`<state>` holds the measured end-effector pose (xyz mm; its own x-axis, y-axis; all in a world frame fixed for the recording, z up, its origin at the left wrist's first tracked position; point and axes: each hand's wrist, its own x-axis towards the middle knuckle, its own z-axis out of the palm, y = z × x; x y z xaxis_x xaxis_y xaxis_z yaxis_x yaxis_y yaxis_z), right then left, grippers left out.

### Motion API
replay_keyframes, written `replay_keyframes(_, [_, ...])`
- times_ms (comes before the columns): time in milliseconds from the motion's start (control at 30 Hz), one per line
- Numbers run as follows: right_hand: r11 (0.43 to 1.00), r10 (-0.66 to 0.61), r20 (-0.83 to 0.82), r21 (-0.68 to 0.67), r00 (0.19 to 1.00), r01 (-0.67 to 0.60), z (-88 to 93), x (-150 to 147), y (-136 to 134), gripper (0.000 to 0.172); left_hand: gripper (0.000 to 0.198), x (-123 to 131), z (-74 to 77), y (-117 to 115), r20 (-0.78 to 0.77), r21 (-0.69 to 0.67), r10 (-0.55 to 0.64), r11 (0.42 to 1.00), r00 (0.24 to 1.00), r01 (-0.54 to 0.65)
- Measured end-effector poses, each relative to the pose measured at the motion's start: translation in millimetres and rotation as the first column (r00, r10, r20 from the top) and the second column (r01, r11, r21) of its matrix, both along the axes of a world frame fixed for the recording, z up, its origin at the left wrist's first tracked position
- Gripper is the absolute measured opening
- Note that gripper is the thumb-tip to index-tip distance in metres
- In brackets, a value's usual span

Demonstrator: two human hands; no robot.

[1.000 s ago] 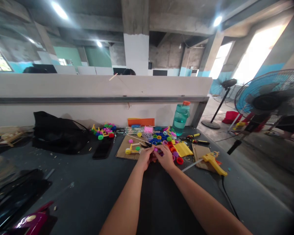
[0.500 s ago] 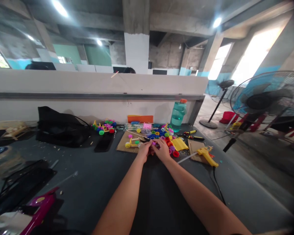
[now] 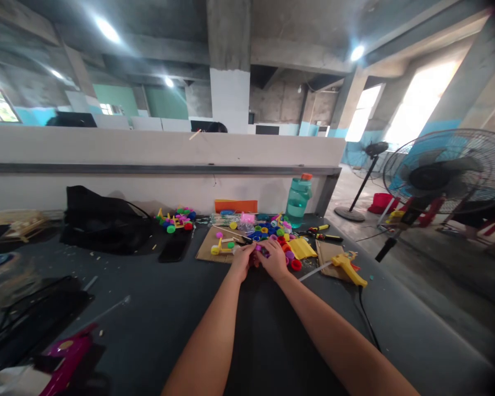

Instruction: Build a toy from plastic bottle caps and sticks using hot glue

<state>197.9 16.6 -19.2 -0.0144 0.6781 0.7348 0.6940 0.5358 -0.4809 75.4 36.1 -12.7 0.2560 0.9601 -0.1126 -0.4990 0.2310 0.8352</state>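
Both of my arms reach forward over a dark grey table (image 3: pixel 157 324). My left hand (image 3: pixel 242 260) and my right hand (image 3: pixel 274 259) meet at the near edge of a pile of coloured plastic bottle caps (image 3: pixel 272 234). The fingers of both hands are curled together around a small purple piece (image 3: pixel 259 249) held between them. A sheet of brown cardboard (image 3: pixel 208 247) with a small yellow stick-and-cap model (image 3: pixel 221 249) lies just left of my left hand.
A yellow glue gun (image 3: pixel 348 268) with a black cord lies to the right, beside yellow sticks (image 3: pixel 302 247). A teal water bottle (image 3: pixel 298 201), a black phone (image 3: pixel 174 248), a black bag (image 3: pixel 103 223) and a second cap model (image 3: pixel 175 219) stand farther back. A floor fan (image 3: pixel 445 176) is at right.
The hands stay together at the cap pile, shifting only slightly as they work the small piece. The camera view has tilted a little.
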Motion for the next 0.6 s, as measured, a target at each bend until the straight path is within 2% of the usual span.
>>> replay_keyframes(167, [1.000,-0.018,-0.026,-0.006,0.999,0.018,2.1,1.7,-0.4,0.015,0.024,0.5,2.5,1.4,-0.009,-0.028,-0.018,0.999,1.000,0.018])
replay_keyframes(333, [1.000,0.012,-0.039,-0.005,0.999,-0.012,1.7,-1.5,-0.6,0.023,0.021,-2.1,1.2,0.8,-0.005,-0.032,-0.017,0.999,1.000,0.017])
replay_keyframes(467, [1.000,0.024,-0.053,0.003,0.998,-0.024,-0.8,-3.1,2.9,0.019,0.024,-4.1,-0.5,1.1,0.012,-0.029,-0.012,1.000,1.000,0.012])
replay_keyframes(600, [0.999,0.045,-0.081,-0.016,0.996,-0.046,1.1,-4.5,1.7,0.022,0.024,-4.2,0.0,0.7,0.006,-0.033,0.012,0.999,1.000,-0.012])
